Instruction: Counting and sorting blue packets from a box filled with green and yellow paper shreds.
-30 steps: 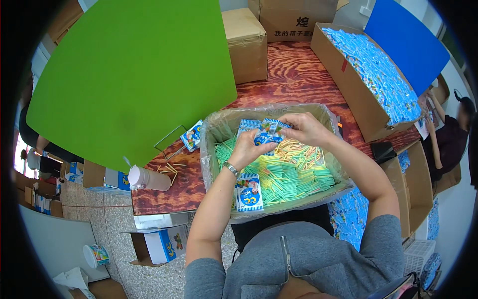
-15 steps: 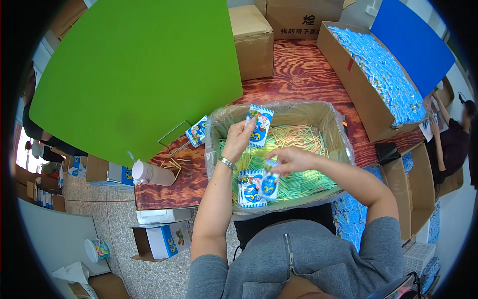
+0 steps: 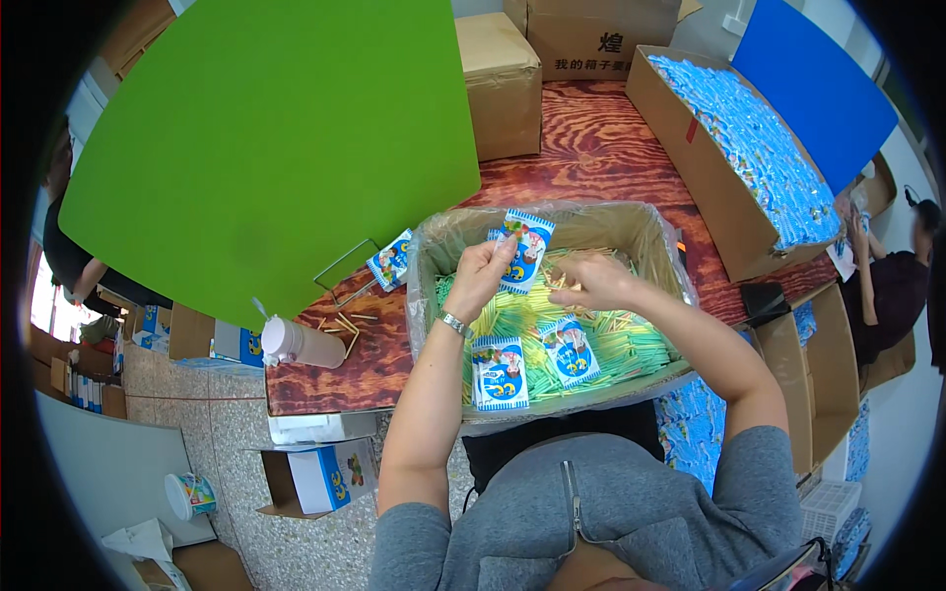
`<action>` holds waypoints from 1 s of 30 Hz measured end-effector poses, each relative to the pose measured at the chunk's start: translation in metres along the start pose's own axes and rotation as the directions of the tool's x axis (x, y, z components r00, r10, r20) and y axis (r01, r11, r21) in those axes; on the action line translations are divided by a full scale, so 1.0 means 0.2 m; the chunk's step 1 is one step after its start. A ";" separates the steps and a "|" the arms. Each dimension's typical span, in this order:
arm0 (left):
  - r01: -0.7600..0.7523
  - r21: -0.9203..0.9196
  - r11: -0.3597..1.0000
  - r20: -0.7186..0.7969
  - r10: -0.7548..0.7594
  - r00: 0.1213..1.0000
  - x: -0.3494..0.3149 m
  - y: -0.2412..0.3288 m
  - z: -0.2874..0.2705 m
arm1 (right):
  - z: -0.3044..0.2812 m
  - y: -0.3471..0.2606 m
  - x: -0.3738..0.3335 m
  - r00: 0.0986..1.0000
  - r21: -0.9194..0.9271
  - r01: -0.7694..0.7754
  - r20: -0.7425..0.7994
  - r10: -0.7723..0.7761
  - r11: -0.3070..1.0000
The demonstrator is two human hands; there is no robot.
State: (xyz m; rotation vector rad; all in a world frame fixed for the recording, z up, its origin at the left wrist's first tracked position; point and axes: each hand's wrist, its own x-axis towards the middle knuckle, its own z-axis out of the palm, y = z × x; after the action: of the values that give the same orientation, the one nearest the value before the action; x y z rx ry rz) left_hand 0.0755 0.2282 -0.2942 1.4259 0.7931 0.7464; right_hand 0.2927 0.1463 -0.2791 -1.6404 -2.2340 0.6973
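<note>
Packets [image 3: 501,379], blue and white, overlap in the near-left part of the plastic-lined carton [image 3: 591,219], the landmark for this view. Just right of them, inside the carton, a single packet [image 3: 570,353] lies on green and yellow sticks [image 3: 631,345]; it appears to be the one gripped by the right hand half a second earlier. The right hand [image 3: 596,281], now apart from the left over the carton's middle, shows parted fingers and nothing visible between them; whether they touch the sticks cannot be told. The change leaves that hand free, so only the left hand [image 3: 483,274] is loaded: it pinches an upright packet [image 3: 529,248] above the carton's far-left part. Left of the carton, a pale bottle [image 3: 305,345] stands on the worktop [image 3: 591,118]. Beyond the carton, to the right, a long box [image 3: 695,163] holds many similar packets.
</note>
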 end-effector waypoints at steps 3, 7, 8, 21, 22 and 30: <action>-0.044 0.013 0.999 -0.004 0.044 0.999 0.01 -0.03 0.02 | 0.04 0.05 0.00 0.999 -0.063 0.030 0.023 -0.029 0.998; -0.137 0.129 0.982 0.043 0.133 0.990 0.04 -0.12 0.02 | -0.06 0.01 0.05 0.910 0.711 -0.057 -0.252 0.329 0.701; -0.106 0.154 0.982 0.103 0.090 0.991 0.04 -0.13 0.02 | -0.09 -0.04 0.06 0.931 0.555 -0.029 -0.289 0.225 0.831; -0.168 0.350 0.922 0.079 0.150 0.986 -0.03 0.02 0.08 | -0.20 -0.05 0.06 0.983 0.323 0.153 -0.148 -0.110 0.934; -0.164 0.384 0.908 0.021 0.169 0.985 -0.02 -0.02 0.06 | -0.20 -0.02 0.04 0.996 0.606 0.088 -0.071 -0.056 0.791; -0.169 0.409 0.897 -0.004 0.187 0.982 -0.02 0.00 0.08 | 0.12 0.44 -0.23 0.970 -0.762 0.140 0.234 0.067 0.632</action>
State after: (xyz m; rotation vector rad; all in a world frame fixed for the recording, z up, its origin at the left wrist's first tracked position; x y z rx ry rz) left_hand 0.0868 0.2166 -0.2945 1.8842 0.8950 0.7817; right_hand 0.3667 0.1184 -0.3430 -1.9051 -2.9965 -0.1801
